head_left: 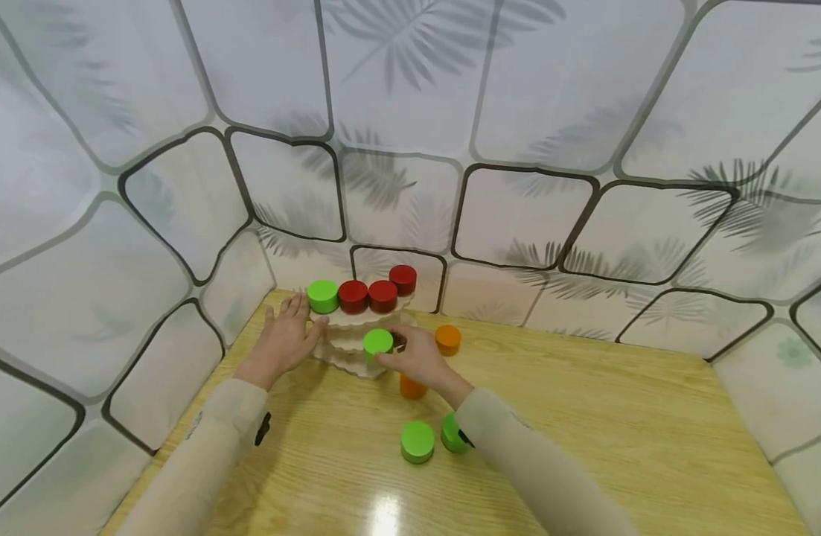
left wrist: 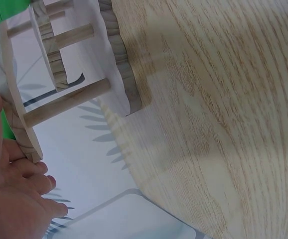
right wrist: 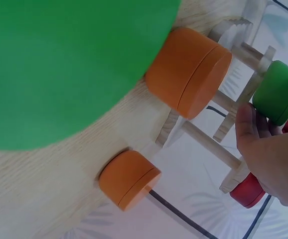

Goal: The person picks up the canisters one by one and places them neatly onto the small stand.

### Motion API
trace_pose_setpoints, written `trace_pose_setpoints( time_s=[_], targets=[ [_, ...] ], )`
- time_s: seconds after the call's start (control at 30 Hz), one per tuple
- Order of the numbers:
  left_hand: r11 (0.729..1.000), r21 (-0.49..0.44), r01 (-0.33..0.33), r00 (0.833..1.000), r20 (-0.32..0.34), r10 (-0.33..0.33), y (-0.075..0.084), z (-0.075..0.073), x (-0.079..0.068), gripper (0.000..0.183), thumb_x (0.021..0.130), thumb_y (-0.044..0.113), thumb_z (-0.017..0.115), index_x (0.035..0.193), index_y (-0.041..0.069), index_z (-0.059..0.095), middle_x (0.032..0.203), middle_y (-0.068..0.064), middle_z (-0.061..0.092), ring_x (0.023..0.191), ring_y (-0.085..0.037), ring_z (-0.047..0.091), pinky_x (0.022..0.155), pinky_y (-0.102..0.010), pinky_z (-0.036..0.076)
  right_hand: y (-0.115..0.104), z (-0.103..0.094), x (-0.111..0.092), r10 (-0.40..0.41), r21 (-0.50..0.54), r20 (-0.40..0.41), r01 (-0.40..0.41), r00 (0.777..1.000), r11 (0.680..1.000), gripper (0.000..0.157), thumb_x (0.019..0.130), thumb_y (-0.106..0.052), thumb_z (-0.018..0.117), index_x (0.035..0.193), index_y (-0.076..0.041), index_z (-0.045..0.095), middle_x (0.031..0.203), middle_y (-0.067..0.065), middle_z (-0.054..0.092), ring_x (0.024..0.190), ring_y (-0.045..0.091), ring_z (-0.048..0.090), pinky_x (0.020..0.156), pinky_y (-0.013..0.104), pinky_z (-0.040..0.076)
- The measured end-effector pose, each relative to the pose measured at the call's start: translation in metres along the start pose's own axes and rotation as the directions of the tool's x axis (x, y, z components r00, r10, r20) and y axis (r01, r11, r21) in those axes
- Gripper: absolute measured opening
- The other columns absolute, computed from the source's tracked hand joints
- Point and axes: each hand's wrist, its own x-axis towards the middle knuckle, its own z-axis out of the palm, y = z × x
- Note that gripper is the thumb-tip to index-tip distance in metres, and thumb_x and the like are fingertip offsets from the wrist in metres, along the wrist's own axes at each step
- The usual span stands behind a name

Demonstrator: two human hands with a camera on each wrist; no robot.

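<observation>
A small tiered wooden stand (head_left: 348, 320) with scalloped edges stands near the back wall. My left hand (head_left: 286, 339) holds the left end of its top board, thumb at the front and fingers beside a green round block (head_left: 323, 295). In the left wrist view those fingers (left wrist: 32, 181) lie along the board's end. My right hand (head_left: 423, 357) pinches another green round block (head_left: 378, 342) between thumb and fingers, in front of the stand below the top board. The right wrist view shows this held block (right wrist: 277, 93) upright beside the stand's boards.
Three red round blocks (head_left: 353, 296) sit on the top board. On the wood-grain table (head_left: 624, 417), an orange block (head_left: 413, 385) stands below my right hand and another orange block (head_left: 448, 339) to its right. Nearer are two green blocks (head_left: 417, 441), one partly behind my right sleeve.
</observation>
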Motion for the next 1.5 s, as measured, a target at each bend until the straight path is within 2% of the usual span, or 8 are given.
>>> trace_pose_setpoints(
  time_s=[0.33, 0.67, 0.9, 1.23, 1.5],
  targets=[
    [1.000, 0.014, -0.007, 1.000, -0.021, 0.008, 0.003, -0.001, 0.000, 0.080, 0.115, 0.048, 0.031, 0.161, -0.016, 0.019, 0.169, -0.035, 0.018, 0.157, -0.055, 0.019, 0.123, -0.078, 0.012, -0.005, 0.008, 0.006, 0.043, 0.044, -0.027, -0.041, 0.999, 0.998, 0.049, 0.090, -0.022, 0.083, 0.135, -0.006, 0.070, 0.118, 0.013, 0.075, 0.104, 0.029, 0.069, 0.082, 0.030, 0.059],
    [1.000, 0.022, -0.002, 1.000, -0.012, 0.002, 0.002, -0.002, 0.000, 0.079, 0.115, 0.047, 0.030, 0.160, -0.017, 0.019, 0.169, -0.036, 0.019, 0.157, -0.056, 0.019, 0.123, -0.078, 0.012, -0.009, 0.015, 0.008, 0.025, -0.008, -0.071, -0.025, 0.997, 1.000, 0.047, 0.090, -0.025, 0.086, 0.132, -0.008, 0.073, 0.123, 0.011, 0.076, 0.094, 0.024, 0.071, 0.074, 0.025, 0.058],
    [1.000, 0.024, -0.002, 1.000, -0.012, 0.003, 0.001, -0.001, 0.001, 0.080, 0.115, 0.048, 0.030, 0.160, -0.017, 0.019, 0.169, -0.036, 0.021, 0.157, -0.056, 0.018, 0.123, -0.078, 0.011, -0.013, 0.020, 0.010, 0.012, -0.001, -0.100, -0.012, 0.995, 1.000, 0.046, 0.090, -0.023, 0.086, 0.131, -0.006, 0.073, 0.126, 0.012, 0.076, 0.104, 0.028, 0.071, 0.081, 0.028, 0.059],
    [1.000, 0.031, -0.002, 1.000, -0.005, 0.002, 0.002, -0.002, 0.002, 0.079, 0.115, 0.048, 0.030, 0.160, -0.016, 0.021, 0.169, -0.036, 0.021, 0.157, -0.055, 0.019, 0.123, -0.078, 0.012, -0.015, 0.024, 0.009, 0.038, 0.072, -0.086, -0.032, 0.996, 0.997, 0.047, 0.094, -0.011, 0.079, 0.138, 0.001, 0.068, 0.122, 0.019, 0.075, 0.105, 0.031, 0.076, 0.086, 0.033, 0.064],
    [0.999, 0.033, 0.005, 1.000, -0.008, -0.004, 0.002, -0.001, 0.001, 0.080, 0.115, 0.049, 0.028, 0.161, -0.016, 0.019, 0.169, -0.035, 0.020, 0.158, -0.055, 0.019, 0.123, -0.077, 0.011, -0.015, 0.027, 0.011, 0.034, 0.054, -0.110, -0.028, 0.993, 0.998, 0.042, 0.095, -0.012, 0.078, 0.134, 0.001, 0.071, 0.117, 0.019, 0.077, 0.103, 0.031, 0.075, 0.086, 0.034, 0.064]
  ],
)
